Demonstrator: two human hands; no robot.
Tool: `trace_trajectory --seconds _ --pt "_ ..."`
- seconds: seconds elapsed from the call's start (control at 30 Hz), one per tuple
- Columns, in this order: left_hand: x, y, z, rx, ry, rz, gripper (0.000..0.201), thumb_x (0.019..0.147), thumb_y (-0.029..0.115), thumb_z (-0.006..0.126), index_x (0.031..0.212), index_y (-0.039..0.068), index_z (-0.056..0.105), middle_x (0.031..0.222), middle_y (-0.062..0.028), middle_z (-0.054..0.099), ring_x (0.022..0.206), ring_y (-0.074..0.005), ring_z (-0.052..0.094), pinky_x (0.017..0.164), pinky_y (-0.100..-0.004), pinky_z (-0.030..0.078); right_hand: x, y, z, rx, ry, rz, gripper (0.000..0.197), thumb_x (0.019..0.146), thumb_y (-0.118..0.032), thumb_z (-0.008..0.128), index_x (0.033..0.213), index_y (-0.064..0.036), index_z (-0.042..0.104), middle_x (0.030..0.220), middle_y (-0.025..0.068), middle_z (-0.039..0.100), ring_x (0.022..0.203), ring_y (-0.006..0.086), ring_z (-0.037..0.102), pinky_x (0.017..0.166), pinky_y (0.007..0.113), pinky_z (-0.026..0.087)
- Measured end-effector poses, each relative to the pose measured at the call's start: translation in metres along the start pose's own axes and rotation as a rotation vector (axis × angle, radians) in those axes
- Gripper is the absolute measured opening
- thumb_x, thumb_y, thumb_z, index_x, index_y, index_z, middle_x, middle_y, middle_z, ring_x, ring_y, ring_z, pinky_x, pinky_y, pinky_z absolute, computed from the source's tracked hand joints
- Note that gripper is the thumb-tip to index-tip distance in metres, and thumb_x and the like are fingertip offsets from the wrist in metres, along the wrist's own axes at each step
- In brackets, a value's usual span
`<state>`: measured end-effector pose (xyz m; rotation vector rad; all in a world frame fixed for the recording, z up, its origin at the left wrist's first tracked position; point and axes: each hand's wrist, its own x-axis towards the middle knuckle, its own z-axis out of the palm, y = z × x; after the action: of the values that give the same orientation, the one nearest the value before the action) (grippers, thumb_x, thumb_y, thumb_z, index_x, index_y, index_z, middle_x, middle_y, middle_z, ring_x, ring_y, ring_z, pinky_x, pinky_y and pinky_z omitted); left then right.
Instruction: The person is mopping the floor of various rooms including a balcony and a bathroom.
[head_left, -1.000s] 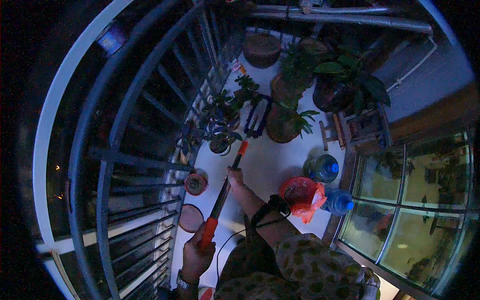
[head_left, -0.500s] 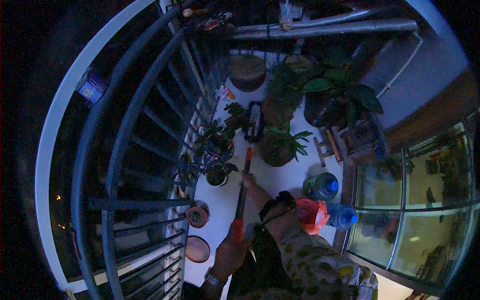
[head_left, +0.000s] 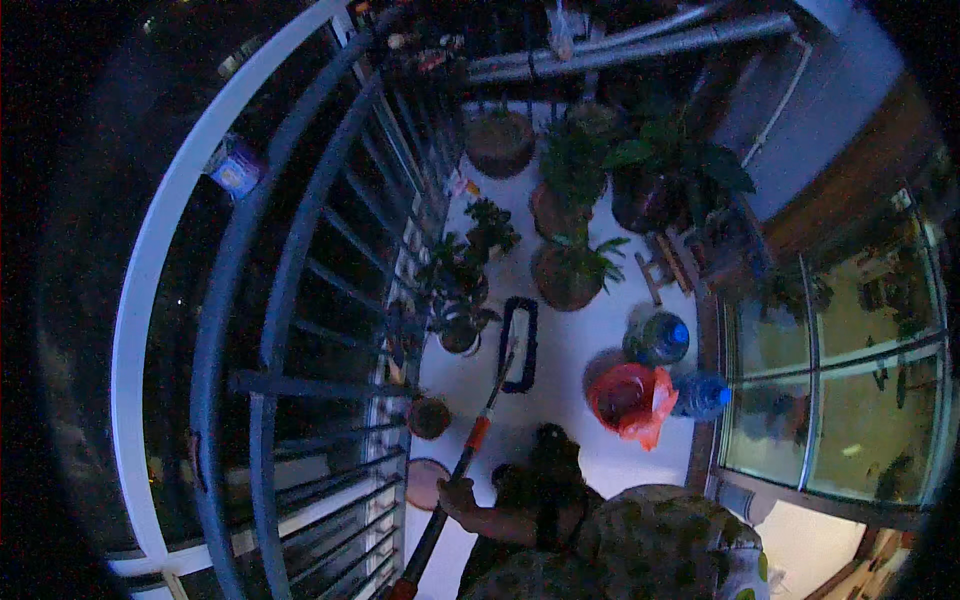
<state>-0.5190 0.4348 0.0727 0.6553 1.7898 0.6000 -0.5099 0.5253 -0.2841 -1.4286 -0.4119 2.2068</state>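
A flat mop lies across the floor, its long head [head_left: 518,345] edged with a dark fringe. From the head a pole [head_left: 468,450] with orange sections slants down to the lower left. My right hand [head_left: 459,502] is closed around the middle of this pole, below an orange section, and a dark band sits at the wrist. My left hand is out of the picture. Left of the mop head stands a potted plant [head_left: 460,330]. A red bucket [head_left: 622,392] with a light red bag or cloth at its rim stands to the right.
Dark metal railing [head_left: 285,330] runs along the left. Several potted plants [head_left: 570,270] line the far floor. Two big water bottles [head_left: 655,338] stand by the window [head_left: 830,400] at right. A small wooden stool [head_left: 660,268] is beyond them. A round saucer [head_left: 427,483] lies near the railing.
The mop head has slid nearer from between the far pots. My right hand has come back toward me with the pole, and my left hand has gone out of the picture.
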Motion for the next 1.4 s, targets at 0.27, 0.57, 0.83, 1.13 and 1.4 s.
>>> trace_trajectory --seconds 0.27,0.57,0.83,1.13,1.4 --pt "0.056 0.009 0.011 0.054 0.016 0.168 0.055 0.073 0.006 0.051 0.123 0.003 0.029 0.103 -0.0189 0.050 0.088 -0.0300 0.053 0.073 -0.0329 0.043 0.022 -0.051 -0.007 0.041 0.064 -0.041 0.014 0.076 -0.020 0.049 0.077 -0.0064 0.049 0.056 0.0042 0.045 0.039 0.0171 0.042 0.034 0.029 0.034" --pt "0.182 0.017 0.072 0.202 0.013 0.416 0.054 0.073 0.009 0.052 0.123 0.003 0.030 0.089 -0.0215 0.054 0.079 -0.0332 0.055 0.066 -0.0349 0.045 0.134 -0.211 -0.060 0.032 0.013 -0.185 0.015 0.078 -0.022 0.047 0.078 -0.0071 0.049 0.054 0.0039 0.044 0.038 0.0164 0.041 0.033 0.028 0.032" --pt "0.135 0.000 0.062 0.301 -0.012 0.323 0.062 0.072 0.010 0.056 0.126 0.008 0.026 0.085 -0.0166 0.057 0.076 -0.0280 0.057 0.066 -0.0332 0.045 0.108 -0.174 -0.059 0.029 0.037 -0.158 0.016 0.079 -0.023 0.045 0.078 -0.0078 0.049 0.052 0.0037 0.043 0.037 0.0157 0.040 0.032 0.028 0.031" --pt "-0.013 -0.069 -0.051 -1.096 -0.040 -0.396 0.047 0.067 -0.004 0.052 0.113 -0.001 0.041 0.102 -0.0154 0.052 0.084 -0.0216 0.055 0.069 -0.0290 0.047 -0.023 -0.027 0.015 0.134 0.091 -0.073 0.017 0.080 -0.025 0.043 0.079 -0.0085 0.048 0.051 0.0034 0.042 0.035 0.0150 0.039 0.031 0.027 0.029" --pt "-0.124 -0.040 -0.075 0.244 0.199 0.317 0.026 0.059 -0.013 0.059 0.077 -0.002 0.046 0.095 -0.0169 0.053 0.090 -0.0230 0.053 0.080 -0.0337 0.044 -0.121 0.055 0.046 0.253 0.111 0.050 0.018 0.081 -0.026 0.042 0.079 -0.0091 0.048 0.049 0.0032 0.042 0.034 0.0144 0.037 0.030 0.027 0.027"
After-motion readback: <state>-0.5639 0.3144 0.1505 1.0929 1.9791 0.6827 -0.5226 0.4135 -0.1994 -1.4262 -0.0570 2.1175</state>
